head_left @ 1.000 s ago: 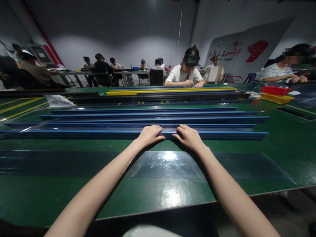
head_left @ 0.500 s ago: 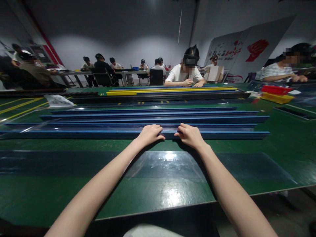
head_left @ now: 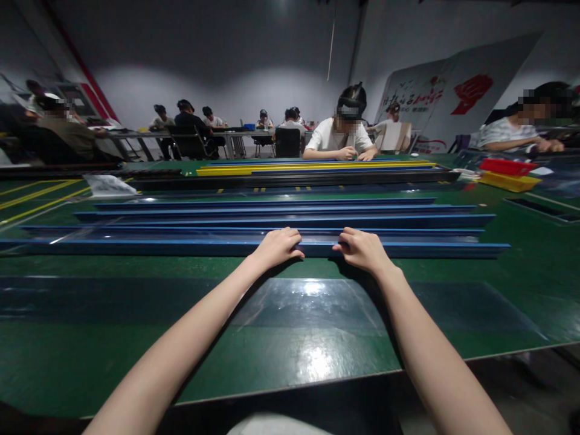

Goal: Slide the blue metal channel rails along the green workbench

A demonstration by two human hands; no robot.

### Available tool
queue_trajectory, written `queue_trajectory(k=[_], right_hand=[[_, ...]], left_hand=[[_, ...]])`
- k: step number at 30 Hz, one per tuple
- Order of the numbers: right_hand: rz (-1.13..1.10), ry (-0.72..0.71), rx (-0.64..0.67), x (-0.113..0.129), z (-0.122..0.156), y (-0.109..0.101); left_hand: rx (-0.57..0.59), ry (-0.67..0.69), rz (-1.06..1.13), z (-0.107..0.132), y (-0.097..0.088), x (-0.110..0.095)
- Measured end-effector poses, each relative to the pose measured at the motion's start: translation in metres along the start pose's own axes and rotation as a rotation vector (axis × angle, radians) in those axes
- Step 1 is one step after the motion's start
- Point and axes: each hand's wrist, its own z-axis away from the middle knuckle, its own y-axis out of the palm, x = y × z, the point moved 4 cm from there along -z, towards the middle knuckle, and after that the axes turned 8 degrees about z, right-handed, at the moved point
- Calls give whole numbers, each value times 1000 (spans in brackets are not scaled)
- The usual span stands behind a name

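Closest to me, the green table (head_left: pixel 281 356) carries a clear sheet (head_left: pixel 308 305) lying flat. Just beyond it I have the long blue channel (head_left: pixel 317 249) running crosswise, with the left hand (head_left: pixel 277 246) and right hand (head_left: pixel 362 249) set apart along its middle, each grasping it, fingers curled over and thumbs on the near side. Behind it I see more blue strips (head_left: pixel 408 221) roughly parallel, then a yellow strip (head_left: pixel 226 171), and past that a co-worker (head_left: pixel 328 138) bent over the table's far side.
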Motion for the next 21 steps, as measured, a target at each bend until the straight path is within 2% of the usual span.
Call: queue_trajectory(k=[13, 21], right_hand=[[-18, 74, 21, -8, 3, -3], [-31, 44, 29, -5, 3, -1]], left_hand=[[29, -13, 89, 0, 2, 1], [32, -21, 101, 2, 3, 2]])
